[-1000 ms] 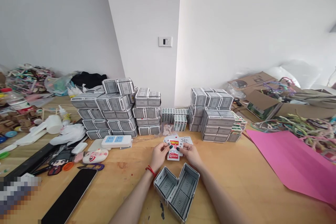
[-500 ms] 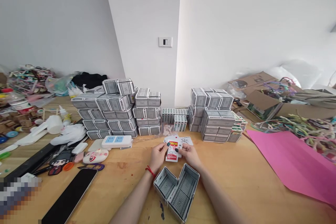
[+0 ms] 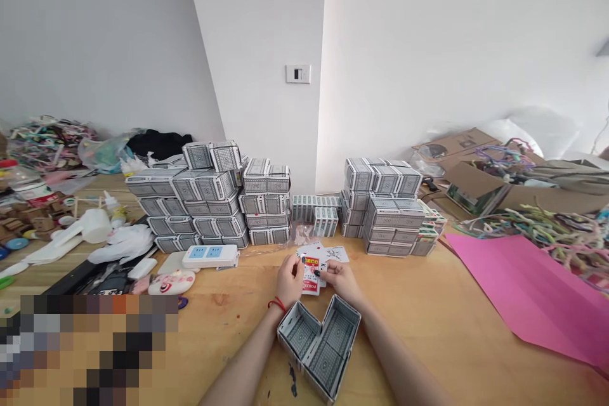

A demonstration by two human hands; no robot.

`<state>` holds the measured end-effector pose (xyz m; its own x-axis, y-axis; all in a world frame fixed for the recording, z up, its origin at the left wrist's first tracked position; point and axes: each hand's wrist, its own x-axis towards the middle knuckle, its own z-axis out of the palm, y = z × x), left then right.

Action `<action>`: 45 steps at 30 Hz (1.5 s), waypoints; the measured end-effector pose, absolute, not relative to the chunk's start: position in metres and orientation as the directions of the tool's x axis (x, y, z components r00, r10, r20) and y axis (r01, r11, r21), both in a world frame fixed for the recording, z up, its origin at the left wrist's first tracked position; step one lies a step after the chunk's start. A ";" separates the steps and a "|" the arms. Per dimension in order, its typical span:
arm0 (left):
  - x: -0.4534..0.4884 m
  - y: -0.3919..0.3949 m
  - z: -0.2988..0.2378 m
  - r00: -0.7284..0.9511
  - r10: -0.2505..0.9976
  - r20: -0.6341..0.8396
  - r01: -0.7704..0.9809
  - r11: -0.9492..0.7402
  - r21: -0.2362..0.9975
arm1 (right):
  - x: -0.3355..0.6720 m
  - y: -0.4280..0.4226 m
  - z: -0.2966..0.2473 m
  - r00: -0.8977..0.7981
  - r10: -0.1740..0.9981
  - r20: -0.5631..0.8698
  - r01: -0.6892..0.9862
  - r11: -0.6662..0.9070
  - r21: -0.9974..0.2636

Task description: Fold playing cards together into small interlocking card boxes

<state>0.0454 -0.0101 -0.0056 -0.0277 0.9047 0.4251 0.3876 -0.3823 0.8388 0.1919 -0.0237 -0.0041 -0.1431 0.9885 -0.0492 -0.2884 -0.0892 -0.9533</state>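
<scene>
Between my two hands is a small bunch of playing cards (image 3: 311, 276), the front one red and white with "POKER" printed on it. My left hand (image 3: 290, 280) grips its left edge, a red string around the wrist. At the right edge, the thumb and fingers of my right hand (image 3: 339, 279) pinch the cards, where a K corner shows. Just nearer to me stands a heart-shaped open box (image 3: 328, 349) built of grey-backed cards. More loose cards (image 3: 335, 254) lie on the table behind my hands.
Stacks of grey card-built boxes stand at left (image 3: 204, 187) and right (image 3: 394, 222). Small card packs (image 3: 326, 221) sit between them. A white power strip (image 3: 210, 256) lies left, a pink sheet (image 3: 518, 292) right. Cords and a cardboard box (image 3: 533, 196) fill the far right.
My left hand has turned and shifted slightly at the cards, its fingers now more upright along their left edge. My right hand keeps its pinch; the heart-shaped box stays put.
</scene>
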 end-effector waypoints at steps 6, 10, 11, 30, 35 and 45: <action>0.045 -0.009 -0.007 0.001 0.932 0.363 0.428 -0.329 0.842 | 0.192 -0.024 -0.005 -0.147 0.988 -0.052 -0.333 -0.099 -0.938; 0.045 -0.009 -0.005 0.001 0.955 0.297 0.371 -0.276 0.887 | 0.193 -0.023 -0.007 -0.131 0.990 -0.043 -0.336 -0.085 -0.938; 0.045 -0.009 -0.005 0.004 0.960 0.281 0.349 -0.264 0.899 | 0.194 -0.022 -0.007 -0.122 0.992 -0.040 -0.339 -0.079 -0.937; 0.041 -0.008 -0.009 0.116 0.956 0.268 0.315 -0.291 0.903 | 0.197 -0.018 -0.013 -0.029 0.998 -0.048 -0.329 -0.055 -0.943; 0.043 -0.010 -0.006 0.140 0.962 0.234 0.279 -0.265 0.923 | 0.197 -0.018 -0.012 0.014 0.999 -0.047 -0.307 -0.040 -0.951; 0.042 -0.015 0.005 0.192 0.956 0.220 0.286 -0.269 0.920 | 0.200 -0.019 -0.011 0.033 0.999 -0.029 -0.296 -0.018 -0.955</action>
<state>0.0420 -0.0148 0.0051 0.1924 0.9564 0.2198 0.2862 -0.2689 0.9197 0.1997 -0.0187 -0.0111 0.0330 0.9990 -0.0293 -0.2957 -0.0183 -0.9551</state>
